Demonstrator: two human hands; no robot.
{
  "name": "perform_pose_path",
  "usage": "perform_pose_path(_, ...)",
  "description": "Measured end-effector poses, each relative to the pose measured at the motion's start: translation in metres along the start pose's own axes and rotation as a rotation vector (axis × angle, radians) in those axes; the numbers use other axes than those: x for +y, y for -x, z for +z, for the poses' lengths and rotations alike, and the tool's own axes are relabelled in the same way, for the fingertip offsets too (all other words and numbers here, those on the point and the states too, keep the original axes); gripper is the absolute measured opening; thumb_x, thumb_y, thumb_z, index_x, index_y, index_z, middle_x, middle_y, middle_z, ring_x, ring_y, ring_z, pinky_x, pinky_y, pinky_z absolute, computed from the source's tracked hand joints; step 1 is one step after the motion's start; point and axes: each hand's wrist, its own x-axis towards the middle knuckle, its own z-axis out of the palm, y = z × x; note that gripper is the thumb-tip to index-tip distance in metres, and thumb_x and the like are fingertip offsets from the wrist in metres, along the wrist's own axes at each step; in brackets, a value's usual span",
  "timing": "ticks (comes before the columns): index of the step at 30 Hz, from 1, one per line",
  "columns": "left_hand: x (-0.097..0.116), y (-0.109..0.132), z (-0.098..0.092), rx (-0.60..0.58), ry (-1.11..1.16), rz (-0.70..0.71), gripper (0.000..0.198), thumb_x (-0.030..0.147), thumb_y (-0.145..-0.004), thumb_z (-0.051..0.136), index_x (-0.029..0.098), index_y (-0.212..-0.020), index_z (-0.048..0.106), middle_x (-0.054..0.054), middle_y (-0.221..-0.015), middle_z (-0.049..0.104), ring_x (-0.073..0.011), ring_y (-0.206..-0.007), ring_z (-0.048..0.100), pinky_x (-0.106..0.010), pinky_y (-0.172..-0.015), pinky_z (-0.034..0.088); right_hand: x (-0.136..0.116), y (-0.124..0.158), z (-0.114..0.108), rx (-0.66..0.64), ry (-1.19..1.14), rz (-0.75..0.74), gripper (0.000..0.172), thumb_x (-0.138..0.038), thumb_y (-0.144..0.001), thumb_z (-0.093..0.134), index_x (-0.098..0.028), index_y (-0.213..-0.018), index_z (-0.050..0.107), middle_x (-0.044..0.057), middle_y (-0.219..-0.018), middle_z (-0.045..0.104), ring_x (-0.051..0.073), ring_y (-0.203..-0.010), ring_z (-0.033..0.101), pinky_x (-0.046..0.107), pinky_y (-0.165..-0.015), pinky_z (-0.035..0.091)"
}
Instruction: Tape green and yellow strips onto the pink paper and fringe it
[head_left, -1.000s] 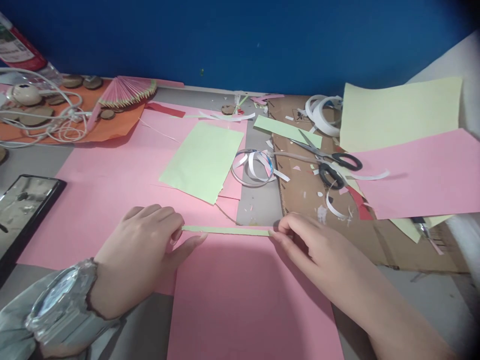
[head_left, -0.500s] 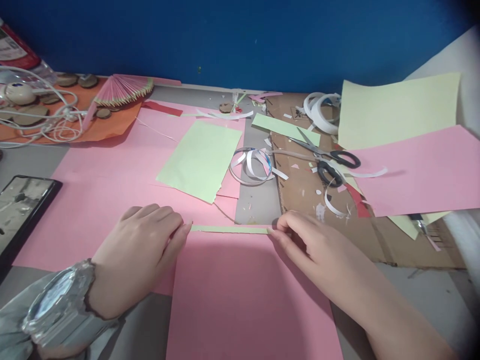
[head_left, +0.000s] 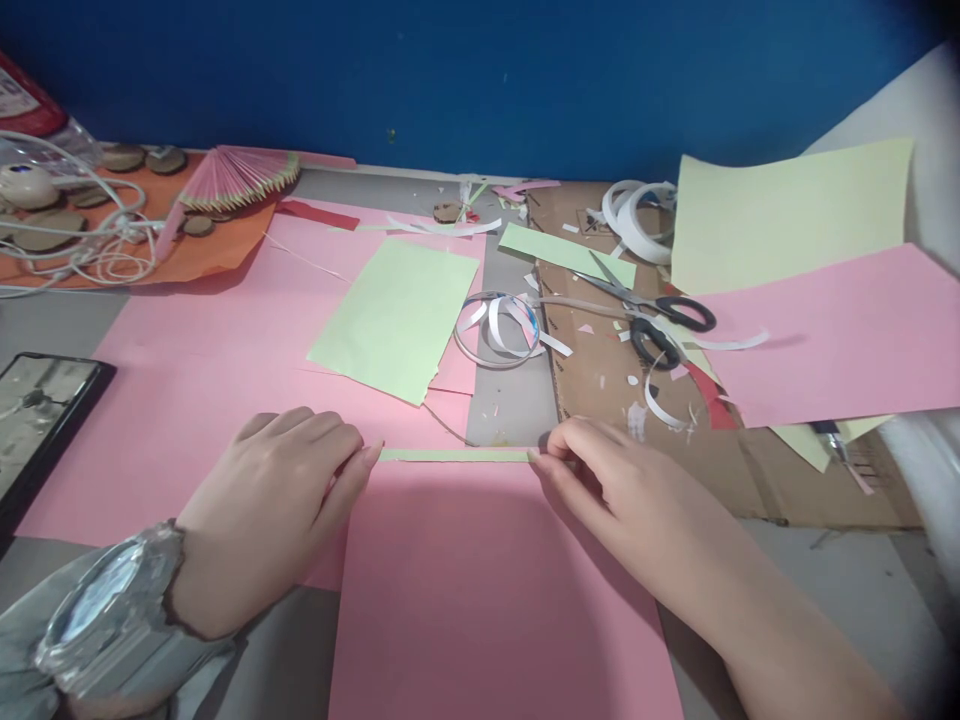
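Observation:
A pink paper sheet (head_left: 487,600) lies in front of me, its near end cut off by the bottom of the view. Along its far edge runs a narrow pale green paper strip (head_left: 454,456). My left hand (head_left: 277,510), with a watch on the wrist, pinches the strip and sheet at the left corner. At the right corner my right hand (head_left: 607,490) pinches the same edge between thumb and fingers. Both hands are closed, and the strip's two ends are hidden under the fingertips. Whether the strip is a fold or a separate piece, I cannot tell.
Beyond the hands lie a light green sheet (head_left: 394,320), a tape roll (head_left: 459,345) and black-handled scissors (head_left: 664,312) on cardboard (head_left: 750,480). A pleated pink fan (head_left: 236,178) stands back left, a phone (head_left: 45,420) near left. A blue panel (head_left: 480,80) rises behind.
The view has shifted very slightly. Both hands keep their hold on the strip at the sheet's far edge, with little visible movement.

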Motion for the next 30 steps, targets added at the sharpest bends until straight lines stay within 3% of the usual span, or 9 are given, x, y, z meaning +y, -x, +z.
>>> perform_pose_path(7,-0.0033,0.0010,0.0019,0.033,-0.068,0.041,0.041,0.051,-0.086,0.044,0.020,-0.059,0.036,0.002,-0.058,0.042,-0.0165,-0.058,0.042,-0.032,-0.061,0.031,0.0016,0.0006,-0.0007,-0.002,-0.026,-0.007,0.025,-0.035,-0.094,0.040,-0.022,-0.072,0.042,-0.004,-0.068,0.054,0.009,-0.049,0.046,0.022,-0.044,0.028)
perform_pose_path(12,-0.0022,0.0009,0.0017,0.020,-0.092,0.046,0.036,0.041,-0.087,0.044,0.020,-0.059,0.037,0.001,-0.059,0.043,-0.0171,-0.060,0.044,-0.033,-0.062,0.032,0.0025,-0.0002,-0.0021,-0.020,-0.028,-0.009,0.025,-0.036,-0.094,0.039,-0.022,-0.072,0.041,-0.004,-0.068,0.053,0.009,-0.050,0.046,0.023,-0.046,0.029)
perform_pose_path(18,0.0002,0.0016,0.0006,0.034,-0.112,0.046,0.021,0.034,-0.083,0.046,0.020,-0.068,0.049,0.000,-0.065,0.050,-0.0193,-0.065,0.049,-0.036,-0.066,0.036,0.0007,-0.0011,-0.0030,-0.029,-0.025,-0.001,0.025,-0.035,-0.093,0.039,-0.023,-0.072,0.040,-0.004,-0.066,0.053,0.011,-0.051,0.048,0.022,-0.046,0.030)
perform_pose_path(30,0.0004,0.0026,0.0000,0.016,-0.142,0.031,0.020,0.033,-0.083,0.043,0.020,-0.070,0.052,-0.001,-0.067,0.054,-0.0201,-0.067,0.052,-0.036,-0.066,0.037,0.0022,0.0011,-0.0023,-0.038,-0.031,0.020,0.025,-0.040,-0.094,0.038,-0.024,-0.075,0.040,-0.006,-0.064,0.052,0.009,-0.048,0.045,0.022,-0.045,0.028)
